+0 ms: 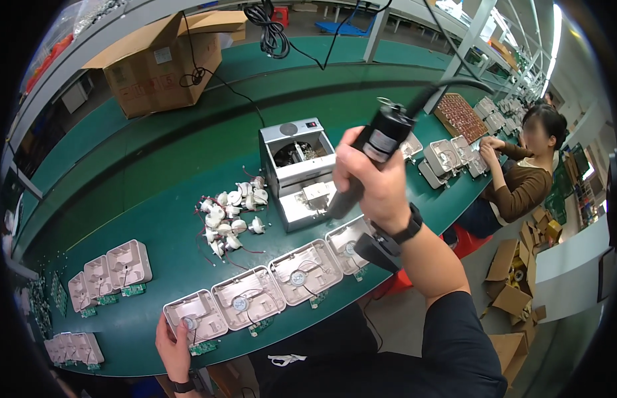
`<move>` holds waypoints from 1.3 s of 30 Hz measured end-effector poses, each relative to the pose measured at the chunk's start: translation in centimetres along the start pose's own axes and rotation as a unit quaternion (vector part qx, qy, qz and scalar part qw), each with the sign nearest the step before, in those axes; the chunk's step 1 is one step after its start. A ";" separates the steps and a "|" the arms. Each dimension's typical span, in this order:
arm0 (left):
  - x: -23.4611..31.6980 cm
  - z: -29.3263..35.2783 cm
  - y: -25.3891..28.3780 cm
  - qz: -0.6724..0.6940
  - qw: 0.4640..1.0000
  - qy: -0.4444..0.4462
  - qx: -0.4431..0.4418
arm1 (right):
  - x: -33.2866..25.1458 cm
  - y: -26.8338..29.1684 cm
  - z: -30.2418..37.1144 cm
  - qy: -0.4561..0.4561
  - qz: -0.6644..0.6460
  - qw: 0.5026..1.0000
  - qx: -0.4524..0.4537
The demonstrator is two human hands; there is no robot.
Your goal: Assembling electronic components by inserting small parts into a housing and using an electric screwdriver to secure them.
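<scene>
My right hand [371, 176] is wrapped round a black electric screwdriver [383, 132], held up over the front of a screw feeder [298, 172]. The tool's tip is hard to make out. At the left end of a row of pale plastic housings, my left hand [173, 345] grips the edge of one housing [205, 312]. Its thumb presses on a small round speaker [189, 324] inside. The other housings in the row [245, 300] hold similar round parts with dark wires, and green circuit boards [260, 328] hang at their front edges.
A pile of white round parts with wires [229, 215] lies left of the feeder. More housings [109, 268] stand at left. A cardboard box [159, 66] sits at the back. A co-worker [527, 169] handles housings at right. Black cables hang overhead.
</scene>
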State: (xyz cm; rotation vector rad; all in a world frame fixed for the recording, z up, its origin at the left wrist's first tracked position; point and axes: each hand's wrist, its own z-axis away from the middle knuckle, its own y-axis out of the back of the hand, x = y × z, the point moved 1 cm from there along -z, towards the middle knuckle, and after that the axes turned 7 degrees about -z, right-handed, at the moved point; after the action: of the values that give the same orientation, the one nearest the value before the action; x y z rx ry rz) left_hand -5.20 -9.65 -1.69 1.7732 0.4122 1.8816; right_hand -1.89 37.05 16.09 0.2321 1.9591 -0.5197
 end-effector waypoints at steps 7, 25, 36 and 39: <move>-1.3 -0.3 0.2 -0.049 0.998 -0.036 0.013 | -1.7 1.0 1.8 0.061 -0.044 0.996 0.045; 0.6 -0.1 0.1 0.028 0.999 -0.004 -0.017 | -3.4 2.4 5.4 0.048 -0.003 0.995 0.085; 0.1 -0.7 0.6 0.006 0.997 -0.018 -0.070 | 0.0 7.1 8.4 0.057 0.063 0.987 0.136; 0.2 -0.7 0.6 -0.001 0.997 -0.018 -0.071 | 0.6 7.2 8.3 0.047 0.064 0.988 0.134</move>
State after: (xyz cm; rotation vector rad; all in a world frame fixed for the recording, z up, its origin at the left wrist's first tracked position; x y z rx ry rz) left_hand -5.98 -9.93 -1.23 1.7091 0.2597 1.8263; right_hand 7.41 39.56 10.74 0.5579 1.9467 -0.6984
